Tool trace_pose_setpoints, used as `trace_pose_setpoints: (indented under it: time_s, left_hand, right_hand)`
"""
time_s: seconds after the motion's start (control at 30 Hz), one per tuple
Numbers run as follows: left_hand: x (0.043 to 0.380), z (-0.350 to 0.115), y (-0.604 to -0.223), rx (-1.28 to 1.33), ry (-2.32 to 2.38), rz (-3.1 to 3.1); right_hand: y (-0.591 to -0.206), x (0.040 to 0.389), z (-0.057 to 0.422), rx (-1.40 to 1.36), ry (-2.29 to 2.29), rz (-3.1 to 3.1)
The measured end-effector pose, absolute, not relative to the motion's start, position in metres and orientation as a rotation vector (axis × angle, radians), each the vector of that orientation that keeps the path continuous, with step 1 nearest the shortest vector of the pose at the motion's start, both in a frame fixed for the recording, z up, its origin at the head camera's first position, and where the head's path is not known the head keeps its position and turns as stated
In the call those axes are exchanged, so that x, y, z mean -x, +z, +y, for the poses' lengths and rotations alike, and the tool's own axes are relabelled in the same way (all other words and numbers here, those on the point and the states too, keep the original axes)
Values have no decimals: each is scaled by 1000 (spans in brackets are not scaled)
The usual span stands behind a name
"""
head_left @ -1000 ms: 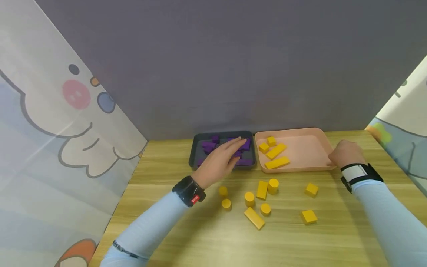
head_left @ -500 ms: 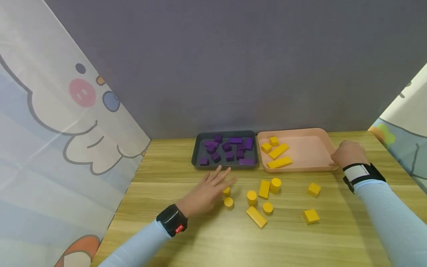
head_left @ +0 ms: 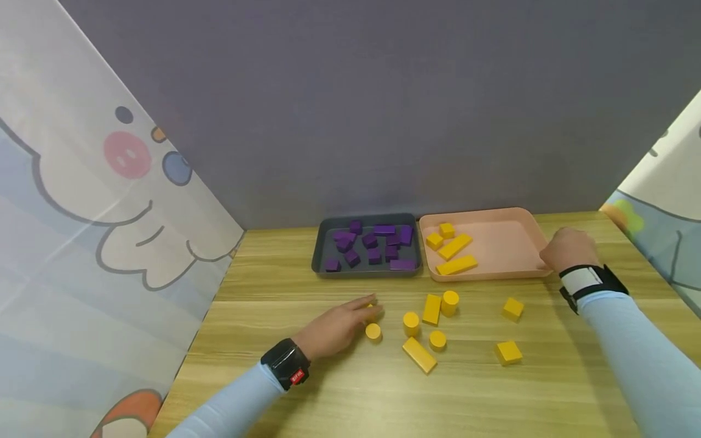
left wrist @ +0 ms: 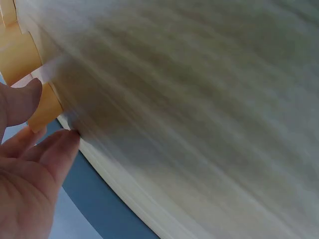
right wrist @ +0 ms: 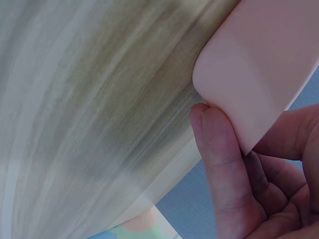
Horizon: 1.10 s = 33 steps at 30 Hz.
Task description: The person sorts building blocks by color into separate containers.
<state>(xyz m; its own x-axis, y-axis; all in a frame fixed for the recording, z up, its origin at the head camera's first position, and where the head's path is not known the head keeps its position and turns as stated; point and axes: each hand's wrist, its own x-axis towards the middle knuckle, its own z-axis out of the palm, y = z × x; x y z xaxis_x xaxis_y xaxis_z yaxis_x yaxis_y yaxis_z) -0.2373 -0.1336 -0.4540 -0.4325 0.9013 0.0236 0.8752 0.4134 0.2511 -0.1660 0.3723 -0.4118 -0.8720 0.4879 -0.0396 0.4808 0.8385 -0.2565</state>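
Observation:
My left hand [head_left: 333,330] reaches low over the table, its thumb and fingers around a small yellow cylinder block [left wrist: 47,108]. In the head view the fingers mostly hide that block. Just in front of it stands another yellow cylinder [head_left: 373,332]. On the right side, my right hand [head_left: 571,250] grips the near right corner of the pink tray [head_left: 506,243], thumb on one side of the wall and fingers on the other. Several yellow blocks lie at the tray's left end, among them a long bar [head_left: 457,265].
A dark grey tray [head_left: 323,252] with several purple blocks stands left of the pink one. Loose yellow pieces lie on the wooden table [head_left: 350,401], including a flat block [head_left: 419,355] and a cube [head_left: 508,353]. A grey wall [head_left: 383,121] rises behind the trays.
My left hand has come back from above the dark tray towards the near side, and its spread fingers have closed around the yellow cylinder block. The right hand stays on the pink tray.

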Motion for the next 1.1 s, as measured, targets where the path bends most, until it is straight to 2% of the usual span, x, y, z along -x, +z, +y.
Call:
trace_pose_setpoints:
  time_s: [0.5,0.83,1.1]
  left_hand:
    - [246,-135,-454,-1662,482,2629]
    - [259,-121,-427,-1623,650,2659]
    - [277,-84,-393,-1613,682,2696]
  right_hand:
    - [-411,166,373,796,425,-2982]
    - [-411,167,372,846,435,-2986]
    - [-408,167,371,835,421,-2985]
